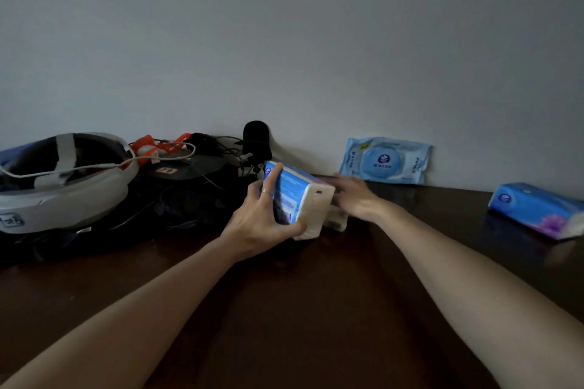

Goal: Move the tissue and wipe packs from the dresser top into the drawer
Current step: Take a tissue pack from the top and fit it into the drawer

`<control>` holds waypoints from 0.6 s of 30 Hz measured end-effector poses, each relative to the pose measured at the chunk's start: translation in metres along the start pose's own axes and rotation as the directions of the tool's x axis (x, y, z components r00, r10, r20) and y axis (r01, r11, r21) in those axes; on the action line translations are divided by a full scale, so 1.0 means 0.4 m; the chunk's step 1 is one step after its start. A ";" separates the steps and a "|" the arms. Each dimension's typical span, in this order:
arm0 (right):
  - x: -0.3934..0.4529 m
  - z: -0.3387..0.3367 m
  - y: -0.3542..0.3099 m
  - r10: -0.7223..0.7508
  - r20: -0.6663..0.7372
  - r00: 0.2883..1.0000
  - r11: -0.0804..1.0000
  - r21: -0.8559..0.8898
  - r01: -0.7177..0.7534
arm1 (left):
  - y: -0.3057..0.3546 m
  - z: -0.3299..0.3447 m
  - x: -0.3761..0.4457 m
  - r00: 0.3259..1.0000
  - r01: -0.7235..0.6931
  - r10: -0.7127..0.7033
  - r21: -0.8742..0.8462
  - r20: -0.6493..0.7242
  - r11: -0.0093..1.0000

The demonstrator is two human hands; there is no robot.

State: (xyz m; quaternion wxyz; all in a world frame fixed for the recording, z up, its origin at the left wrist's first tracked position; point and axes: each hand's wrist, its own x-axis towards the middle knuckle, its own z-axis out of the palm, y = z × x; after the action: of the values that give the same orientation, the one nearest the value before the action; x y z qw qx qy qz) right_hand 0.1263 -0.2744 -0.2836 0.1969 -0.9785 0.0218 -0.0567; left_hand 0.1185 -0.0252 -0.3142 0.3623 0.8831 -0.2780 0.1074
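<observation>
While left hand [262, 218] grips, blue-white tissue pack [300, 199] tilted

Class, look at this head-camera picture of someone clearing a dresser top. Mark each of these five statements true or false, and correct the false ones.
1. The left hand holds a tissue pack in its grip. True.
2. The wipe pack lies flat in the middle of the dresser top. False: it leans against the wall at the back.
3. A second tissue pack lies at the right edge of the view. True.
4. The right hand grips the wipe pack. False: it reaches forward with loose fingers, short of that pack.
5. The white headset sits to the right of the hands. False: it sits at the left, among black cables.
</observation>
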 end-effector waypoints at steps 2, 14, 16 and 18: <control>-0.018 0.028 -0.033 0.021 0.095 0.995 0.998 -0.059 -0.015 | 0.001 0.000 0.002 1.000 0.021 -0.021 0.006 0.005 1.000; -0.427 0.029 -0.069 -0.012 -0.164 0.986 0.991 -0.131 -0.010 | 0.086 -0.002 -0.132 0.999 0.033 -0.032 0.070 -0.016 0.997; -0.509 0.036 -0.090 -0.083 -0.221 0.972 0.991 -0.121 0.057 | 0.127 -0.010 -0.208 0.999 0.025 -0.024 0.051 -0.028 0.998; -0.588 0.045 -0.112 -0.157 -0.293 0.943 0.982 -0.147 0.118 | 0.171 -0.021 -0.296 0.998 0.036 -0.036 -0.001 -0.058 0.999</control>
State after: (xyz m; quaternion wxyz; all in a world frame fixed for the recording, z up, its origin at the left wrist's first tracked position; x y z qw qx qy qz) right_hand -0.1042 -0.2110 -0.3069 0.1240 -0.9679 -0.0129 -0.2184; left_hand -0.0176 -0.0103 -0.3149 0.3722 0.8846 -0.2511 0.1265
